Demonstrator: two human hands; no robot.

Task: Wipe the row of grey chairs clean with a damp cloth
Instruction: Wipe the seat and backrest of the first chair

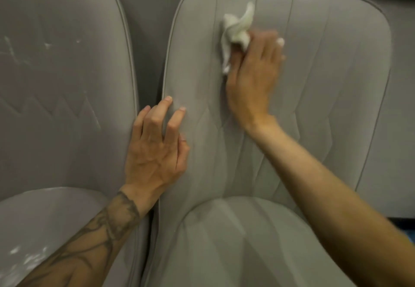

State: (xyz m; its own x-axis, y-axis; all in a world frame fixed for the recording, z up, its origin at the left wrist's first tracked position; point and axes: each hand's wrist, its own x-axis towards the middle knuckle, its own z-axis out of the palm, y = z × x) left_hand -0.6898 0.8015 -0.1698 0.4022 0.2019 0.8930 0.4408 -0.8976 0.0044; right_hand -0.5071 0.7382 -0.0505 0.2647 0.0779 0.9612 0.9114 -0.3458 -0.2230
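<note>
A grey padded chair (325, 89) with stitched seams fills the middle of the view. My right hand (253, 73) grips a crumpled white cloth (235, 31) and presses it against the upper part of this chair's backrest; the hand is blurred. My left hand (157, 149) rests with spread fingers on the left edge of the same backrest, lower down. To the left stands a second grey chair (62, 84), its backrest carrying pale scuff marks and white specks on its seat.
A narrow dark gap (146, 62) separates the two backrests. Part of a third grey chair (399, 129) shows at the right edge. A dark strip runs above the chairs at the top right.
</note>
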